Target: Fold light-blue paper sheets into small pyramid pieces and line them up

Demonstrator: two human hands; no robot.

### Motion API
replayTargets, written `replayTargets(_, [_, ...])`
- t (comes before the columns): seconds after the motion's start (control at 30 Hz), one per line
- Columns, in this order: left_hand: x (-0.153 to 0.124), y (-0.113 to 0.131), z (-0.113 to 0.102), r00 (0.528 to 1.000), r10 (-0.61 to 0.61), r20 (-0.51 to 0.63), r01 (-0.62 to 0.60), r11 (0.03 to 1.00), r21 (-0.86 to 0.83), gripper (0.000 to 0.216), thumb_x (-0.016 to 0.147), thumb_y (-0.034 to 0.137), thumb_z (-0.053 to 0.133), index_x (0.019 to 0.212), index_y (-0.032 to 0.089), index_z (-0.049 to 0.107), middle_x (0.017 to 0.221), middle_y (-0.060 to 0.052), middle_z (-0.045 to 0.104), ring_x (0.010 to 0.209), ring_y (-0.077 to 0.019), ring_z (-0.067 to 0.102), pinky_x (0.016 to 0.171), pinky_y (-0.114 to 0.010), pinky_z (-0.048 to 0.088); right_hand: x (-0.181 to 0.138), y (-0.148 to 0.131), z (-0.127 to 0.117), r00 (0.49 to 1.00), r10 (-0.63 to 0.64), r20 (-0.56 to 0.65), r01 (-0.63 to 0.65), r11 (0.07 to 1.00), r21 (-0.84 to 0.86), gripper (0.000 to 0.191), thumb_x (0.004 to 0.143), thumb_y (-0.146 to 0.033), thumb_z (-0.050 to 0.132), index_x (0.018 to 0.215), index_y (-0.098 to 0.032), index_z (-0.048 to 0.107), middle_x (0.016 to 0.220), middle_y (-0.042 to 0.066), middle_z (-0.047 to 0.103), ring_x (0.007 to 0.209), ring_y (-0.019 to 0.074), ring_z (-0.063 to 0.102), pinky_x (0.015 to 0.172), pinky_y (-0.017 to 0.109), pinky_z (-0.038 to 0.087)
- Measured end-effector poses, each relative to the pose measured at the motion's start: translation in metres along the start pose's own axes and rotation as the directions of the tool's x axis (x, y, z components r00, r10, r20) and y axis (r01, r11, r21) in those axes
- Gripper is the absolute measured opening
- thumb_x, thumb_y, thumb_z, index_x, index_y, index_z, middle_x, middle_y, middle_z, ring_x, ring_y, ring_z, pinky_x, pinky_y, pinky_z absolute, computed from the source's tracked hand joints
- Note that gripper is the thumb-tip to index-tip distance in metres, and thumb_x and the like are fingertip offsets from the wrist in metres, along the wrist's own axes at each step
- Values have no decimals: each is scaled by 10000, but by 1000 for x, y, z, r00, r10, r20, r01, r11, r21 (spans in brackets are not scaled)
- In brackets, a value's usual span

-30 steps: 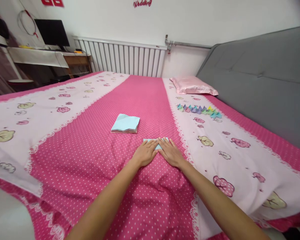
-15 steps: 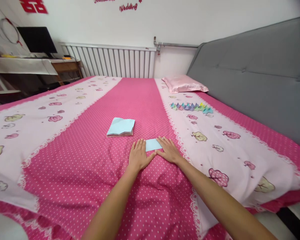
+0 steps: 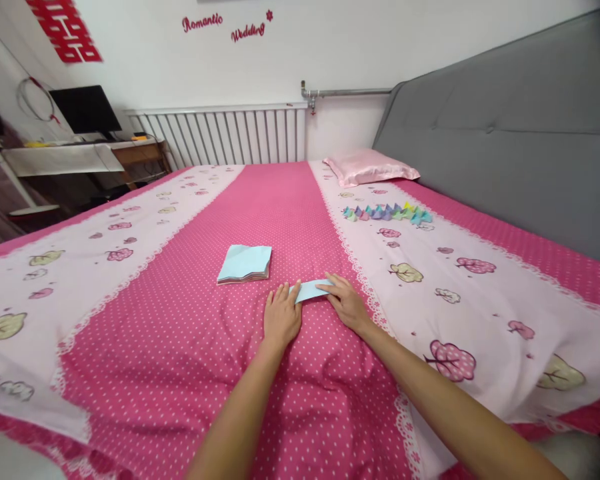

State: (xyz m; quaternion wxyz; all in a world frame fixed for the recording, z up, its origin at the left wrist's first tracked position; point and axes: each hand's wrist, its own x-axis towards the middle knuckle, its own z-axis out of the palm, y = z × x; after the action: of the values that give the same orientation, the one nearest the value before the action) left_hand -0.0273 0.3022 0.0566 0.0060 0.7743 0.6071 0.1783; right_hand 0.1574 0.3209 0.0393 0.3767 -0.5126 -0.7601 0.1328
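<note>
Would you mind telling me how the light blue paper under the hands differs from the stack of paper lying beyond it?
The folded paper is one narrow strip; the paper stack is many square sheets piled up. The left hand and right hand touch the folded paper, while the paper stack lies untouched. The folded paper is nearer the person, the paper stack farther. Both are light blue and lie on the pink dotted bedspread.

Both bare forearms reached forward from the lower edge of the view and converged. The left hand (image 3: 281, 315) lay flat, palm down, fingers together and pointing ahead. The right hand (image 3: 345, 301) sat just beside it, angled inward, its fingers bent and its thumb and forefinger pinched together at the tips.
</note>
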Motion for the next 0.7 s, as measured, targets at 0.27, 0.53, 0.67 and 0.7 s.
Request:
replayTargets(0.27, [57,24,-7,974,-66,-219,-49,876,-480,432,870,208,317,1268,141,470,1351,-113,453,1275,-220,370,1049,-410,301,37,-12,-23,963,-48,-266,40,999,-33,301,876,-274,427,1098,-306,627,1258,20,558,1204,210,438,1037,495,235])
replayTargets(0.53, [136,59,-1,968,-223,112,164,227,-960,288,851,317,412,854,127,628,813,-62,661,829,-185,604,810,-351,473,116,2,-66,891,-21,-453,79,991,109,265,785,-288,565,1034,-243,642,961,28,690,936,201,606,997,456,312])
replayTargets(0.67, [159,60,7,948,-146,282,275,-65,-959,268,815,348,501,863,117,628,823,-81,660,771,-158,607,793,-321,479,144,26,-71,858,95,-504,109,927,360,446,697,-309,647,1121,-190,584,1049,68,650,945,205,601,886,378,443])
replayTargets(0.7, [165,60,10,943,-110,316,302,-122,-945,255,810,339,516,869,120,633,842,-85,663,768,-158,609,798,-324,478,147,34,-71,848,147,-510,100,899,426,494,681,-317,661,1145,-185,558,1068,76,641,946,205,600,871,375,457])
